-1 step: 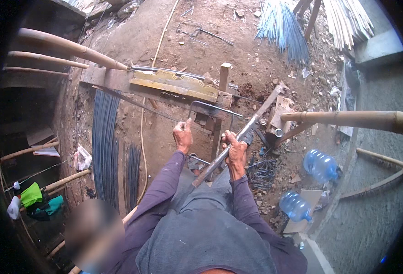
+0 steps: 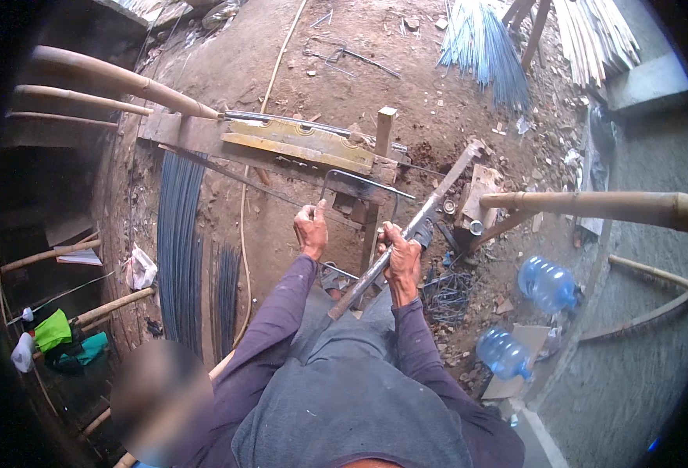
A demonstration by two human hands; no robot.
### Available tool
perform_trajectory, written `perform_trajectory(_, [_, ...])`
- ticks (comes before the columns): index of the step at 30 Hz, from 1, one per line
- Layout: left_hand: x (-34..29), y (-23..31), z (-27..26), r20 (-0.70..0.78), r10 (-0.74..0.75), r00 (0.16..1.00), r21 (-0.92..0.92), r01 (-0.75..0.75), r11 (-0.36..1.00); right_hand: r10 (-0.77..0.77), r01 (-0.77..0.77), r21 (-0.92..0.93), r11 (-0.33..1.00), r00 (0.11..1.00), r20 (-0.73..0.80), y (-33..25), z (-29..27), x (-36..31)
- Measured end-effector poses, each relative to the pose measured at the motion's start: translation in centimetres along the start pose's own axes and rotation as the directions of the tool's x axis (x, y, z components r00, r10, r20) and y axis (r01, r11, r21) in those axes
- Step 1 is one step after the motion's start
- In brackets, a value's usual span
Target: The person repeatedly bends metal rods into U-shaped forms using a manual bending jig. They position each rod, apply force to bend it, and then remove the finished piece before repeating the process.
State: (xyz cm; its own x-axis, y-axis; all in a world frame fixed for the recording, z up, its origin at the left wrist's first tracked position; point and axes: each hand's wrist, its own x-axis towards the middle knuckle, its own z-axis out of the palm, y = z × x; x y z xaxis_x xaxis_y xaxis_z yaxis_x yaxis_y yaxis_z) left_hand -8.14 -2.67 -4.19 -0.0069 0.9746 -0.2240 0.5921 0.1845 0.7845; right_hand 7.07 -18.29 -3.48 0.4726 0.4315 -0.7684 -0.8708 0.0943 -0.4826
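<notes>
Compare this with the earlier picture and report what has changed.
Nothing visibly changed; nothing was taken up or let go. The left hand stays at the left end of the bent rod, the right hand keeps its grip on the metal pipe, and the blue jugs lie where they were.

The right hand (image 2: 403, 261) hides part of the metal bar (image 2: 366, 281), a round blur (image 2: 160, 402) obscures the near left, and the far blue-grey rods (image 2: 486, 54) are cut off above.

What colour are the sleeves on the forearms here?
The sleeves are dark purple, best seen in the head view.
</notes>
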Motion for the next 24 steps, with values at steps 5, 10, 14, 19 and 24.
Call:
perform_trajectory(5, [3.2,0.7,-0.7,-0.137,0.062,0.989,0.078,-0.052,0.996,-0.106,0.132,-0.192,0.972,0.984,0.141,0.3,5.8,0.8])
perform_trajectory(10, [4.7,0.8,-2.1,-0.200,0.052,0.978,0.084,-0.036,0.996,-0.139,0.174,-0.260,0.950,0.979,0.148,1.2,9.6,0.7])
perform_trajectory(14, [5.9,0.3,-2.1,-0.220,0.057,0.974,0.018,-0.054,0.998,-0.189,0.259,-0.280,0.924,0.949,0.254,1.1,10.4,1.0])
perform_trajectory(19, [6.8,-0.6,-2.0,-0.167,0.018,0.986,0.111,0.001,0.994,-0.202,0.252,-0.355,0.900,0.964,0.173,1.7,10.2,2.1])
perform_trajectory(24, [7.5,-0.7,-2.8,-0.012,-0.115,0.993,0.018,0.115,0.993,-0.230,0.251,-0.371,0.894,0.968,0.100,3.9,9.4,2.8])
